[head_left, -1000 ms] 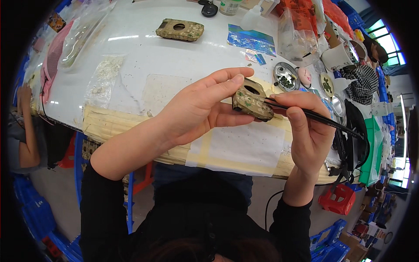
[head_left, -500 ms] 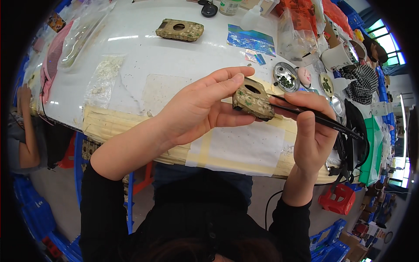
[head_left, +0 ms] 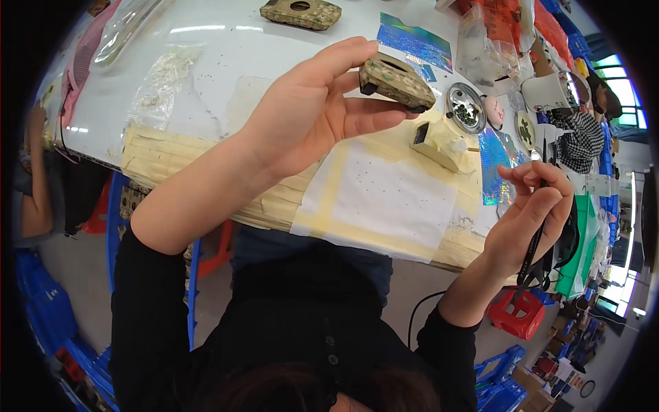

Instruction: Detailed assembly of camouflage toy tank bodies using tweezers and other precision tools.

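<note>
My left hand (head_left: 295,113) is closed on a camouflage-painted model tank hull (head_left: 398,84), gripping it between thumb and fingers above the table. The hull is tilted, its side toward me, with a round dark opening on top. Lower and to the right, my right hand (head_left: 525,216) is closed on black tweezers (head_left: 530,259), which lie back across the palm with their long end pointing down. The right hand is apart from the hull. Nearest to it is a strip of shiny blue holographic sheet (head_left: 494,168) on the table.
Another camouflage hull (head_left: 319,16) stands at the back. White paper (head_left: 384,202) with small dark specks is taped down before me. A cream block (head_left: 446,145), a metal dish (head_left: 449,110) of small dark pieces and a green tray (head_left: 576,264) are toward the right. Another person's arm (head_left: 36,172) shows far left.
My right hand has drawn back from the hull, down and to the right, with the tweezers swung downward. My left hand has tilted and raised the hull. The view has shifted, too.
</note>
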`<state>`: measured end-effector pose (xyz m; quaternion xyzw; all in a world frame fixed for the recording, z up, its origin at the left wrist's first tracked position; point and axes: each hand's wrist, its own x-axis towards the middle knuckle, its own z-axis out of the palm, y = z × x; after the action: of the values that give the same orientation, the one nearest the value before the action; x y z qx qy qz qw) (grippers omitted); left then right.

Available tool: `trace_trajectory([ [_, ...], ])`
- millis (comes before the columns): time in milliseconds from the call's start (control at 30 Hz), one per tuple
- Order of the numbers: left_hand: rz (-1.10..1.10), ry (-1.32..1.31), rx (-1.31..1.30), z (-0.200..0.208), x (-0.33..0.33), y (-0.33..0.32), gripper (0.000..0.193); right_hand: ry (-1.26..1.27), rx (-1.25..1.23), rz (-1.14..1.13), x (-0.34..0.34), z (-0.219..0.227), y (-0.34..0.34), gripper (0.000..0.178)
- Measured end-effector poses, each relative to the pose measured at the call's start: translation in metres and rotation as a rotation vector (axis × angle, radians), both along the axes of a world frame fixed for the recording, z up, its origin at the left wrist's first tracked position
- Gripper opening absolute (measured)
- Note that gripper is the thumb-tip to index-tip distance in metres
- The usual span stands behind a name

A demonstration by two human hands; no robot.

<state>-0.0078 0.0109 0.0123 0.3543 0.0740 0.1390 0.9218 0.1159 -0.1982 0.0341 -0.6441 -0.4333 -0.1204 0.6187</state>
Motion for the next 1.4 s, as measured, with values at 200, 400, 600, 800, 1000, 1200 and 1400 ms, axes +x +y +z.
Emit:
trace_trajectory([
  [200,0.020,-0.013,0.072,0.001,0.001,0.003,0.042,-0.127,-0.116,-0.260,0.000,-0.017,-0.005,0.027],
  [400,-0.053,-0.026,0.003,0.001,-0.001,0.005,0.046,-0.185,-0.076,-0.358,0.007,-0.036,-0.011,0.022],
  [600,-0.105,-0.052,-0.103,-0.002,0.002,0.005,0.044,-0.284,-0.068,-0.409,0.007,-0.033,-0.014,0.026],
  [800,-0.116,0.012,-0.183,-0.011,0.001,0.010,0.045,-0.303,-0.042,-0.413,0.013,-0.035,-0.018,0.025],
  [1000,-0.119,-0.003,-0.027,-0.004,0.002,0.006,0.049,-0.275,0.000,-0.413,0.012,-0.036,-0.019,0.025],
  [1200,-0.087,0.025,-0.008,-0.002,0.001,0.006,0.049,-0.225,0.013,-0.380,0.008,-0.034,-0.016,0.026],
  [1400,-0.089,0.034,0.002,-0.002,0.001,0.006,0.049,-0.252,0.010,-0.310,0.010,-0.033,-0.020,0.025],
])
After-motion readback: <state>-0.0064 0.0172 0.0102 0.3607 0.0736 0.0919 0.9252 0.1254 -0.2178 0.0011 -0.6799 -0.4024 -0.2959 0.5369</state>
